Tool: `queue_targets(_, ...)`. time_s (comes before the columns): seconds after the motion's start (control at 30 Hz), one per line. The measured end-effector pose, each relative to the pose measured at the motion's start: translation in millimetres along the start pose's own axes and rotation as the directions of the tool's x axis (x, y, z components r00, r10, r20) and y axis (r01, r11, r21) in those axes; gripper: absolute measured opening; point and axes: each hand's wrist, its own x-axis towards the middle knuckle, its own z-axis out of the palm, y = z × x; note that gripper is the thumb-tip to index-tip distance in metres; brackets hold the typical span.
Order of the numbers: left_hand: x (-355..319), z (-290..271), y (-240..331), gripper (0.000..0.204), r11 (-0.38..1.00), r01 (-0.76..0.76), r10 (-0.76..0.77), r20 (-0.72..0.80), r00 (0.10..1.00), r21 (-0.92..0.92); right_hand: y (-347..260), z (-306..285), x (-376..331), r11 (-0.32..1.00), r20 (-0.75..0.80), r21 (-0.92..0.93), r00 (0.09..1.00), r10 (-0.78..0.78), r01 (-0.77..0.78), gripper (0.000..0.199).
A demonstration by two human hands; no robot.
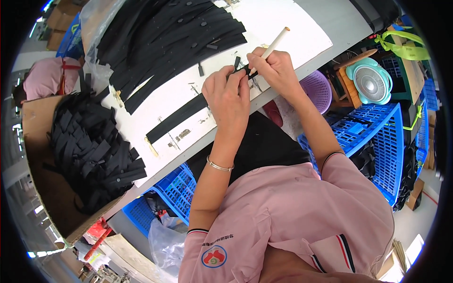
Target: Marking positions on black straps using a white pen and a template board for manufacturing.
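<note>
I take the white worktop (283, 28) as my landmark: near its front edge lies a long black strap (188, 111), running from the middle of the worktop up toward my two hands. My left hand (229, 96) rests on the strap's upper end, its fingers (243, 78) curled narrow and pressing the strap down against the worktop. My right hand (276, 68) sits just beside the left, fingers closed around a pale wooden stick (276, 42) whose lower tip meets the strap's end between both hands, while its free end angles up over the worktop. At the worktop's far side a big fan of black straps (170, 37) lies spread on clear plastic. Off the worktop's left end a cardboard box (42, 184) holds a heap of more black pieces (92, 151). Below the worktop's front edge stand blue plastic crates (373, 137), a purple basket (316, 87) and a small teal fan (370, 82). Beyond the box, a person in pink (45, 78) bends over
</note>
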Motion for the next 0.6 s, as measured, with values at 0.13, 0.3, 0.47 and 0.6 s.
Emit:
queue_targets(0.13,0,1,0,0.011,1.0,0.012,-0.012,0.004,1.0,0.005,-2,-3,0,0.996,0.038,-0.084,0.999,-0.004,0.008,0.026)
queue_targets(0.3,-2,-1,-5,0.014,1.0,0.013,-0.013,0.004,1.0,-0.018,-1,2,3,0.989,0.072,-0.143,0.997,-0.021,0.031,0.026)
queue_targets(0.47,-17,-23,-4,0.037,0.991,-0.016,0.003,0.096,0.995,0.131,6,2,-3,0.995,-0.058,0.049,0.995,0.085,-0.082,0.023)
queue_targets(0.6,-35,-40,-10,0.041,0.99,0.049,-0.07,0.163,0.984,0.13,4,-8,-6,0.999,-0.114,0.002,0.993,0.035,-0.035,0.027)
